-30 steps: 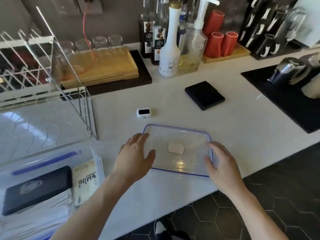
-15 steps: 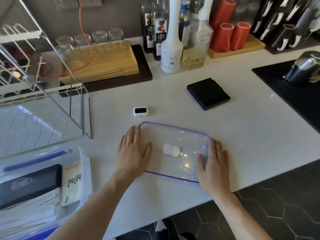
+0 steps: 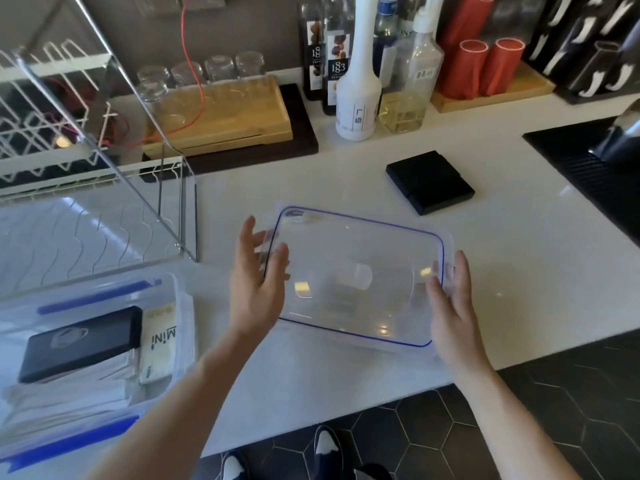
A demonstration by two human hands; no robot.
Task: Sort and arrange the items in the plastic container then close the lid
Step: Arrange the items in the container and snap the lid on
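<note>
A clear plastic lid with a blue seal is held slightly off the white counter between both hands. My left hand grips its left edge, thumb on top. My right hand grips its right edge the same way. A small white oval object shows through the lid, lying on the counter beneath. The open plastic container sits at the lower left, holding a black case, a pale packet marked MINI and white papers.
A wire dish rack stands left of the lid. Behind are a wooden tray with glasses, syrup bottles and red cups. A black square pad lies at the back right, a black mat further right.
Both hands went from lying flat on the lid's sides to gripping its edges. The lid has lifted and shifted back, now covering the small white device.
</note>
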